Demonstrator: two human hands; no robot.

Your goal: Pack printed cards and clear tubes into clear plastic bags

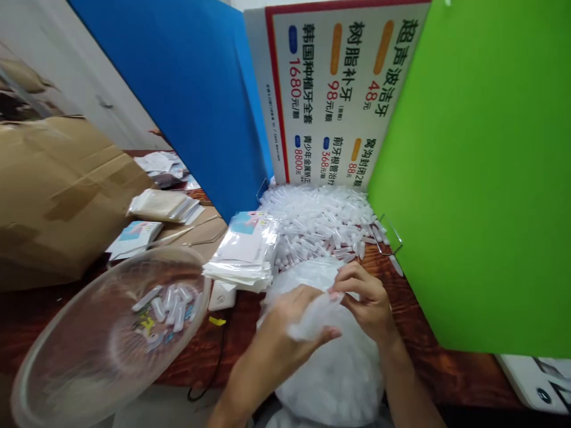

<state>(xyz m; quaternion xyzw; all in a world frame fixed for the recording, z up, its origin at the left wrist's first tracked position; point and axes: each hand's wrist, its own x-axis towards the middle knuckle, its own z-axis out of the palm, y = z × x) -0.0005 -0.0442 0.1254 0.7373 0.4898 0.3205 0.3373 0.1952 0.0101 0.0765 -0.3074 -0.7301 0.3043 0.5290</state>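
Note:
A large, full translucent plastic bag (330,374) bulges at the table's front edge, its contents whitish and blurred. My left hand (289,321) is closed around the gathered upper part of this bag, the crumpled plastic showing between thumb and fingers. On the right of the bunched plastic, my right hand (363,294) pinches the bag with bent fingers; the fingertips of both hands nearly meet. Just beyond the bag lies a heap of small clear plastic tubes (321,217). A stack of plastic-wrapped cards (243,249) sits left of the heap.
A clear plastic basin (62,368) holding several tubes stands tilted at left. Behind it are a cardboard box (57,196) and packet stacks (165,205). Blue (191,89), printed (334,89) and green (486,178) boards wall the heap. A wire clip (386,238) sits at the green board's edge.

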